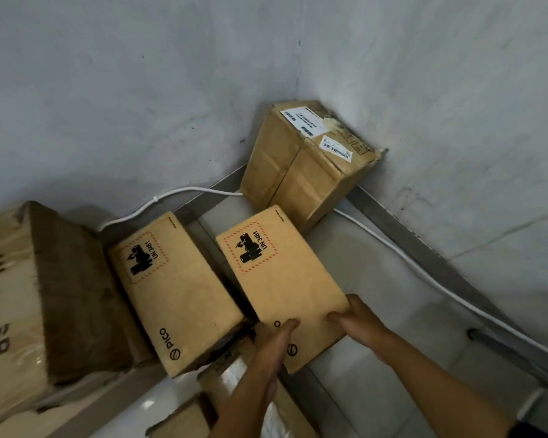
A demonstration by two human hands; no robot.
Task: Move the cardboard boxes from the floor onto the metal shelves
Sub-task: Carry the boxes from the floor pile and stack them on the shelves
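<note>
L to R: big taped box [45,295] marked "HL" sits at shelf's [377,279] left end. Next to it a PICO box [174,292] w/ UN 3481 label, lying flat. Your left hand [274,339] & right hand [358,320] hold a second PICO box [282,279] by its near edge, fingers curled round it, thumbs on top, just beside the first. Taped carton [304,162] w/ barcode labels stands in shelf's back corner. White cable [424,273] runs along the wall.
</note>
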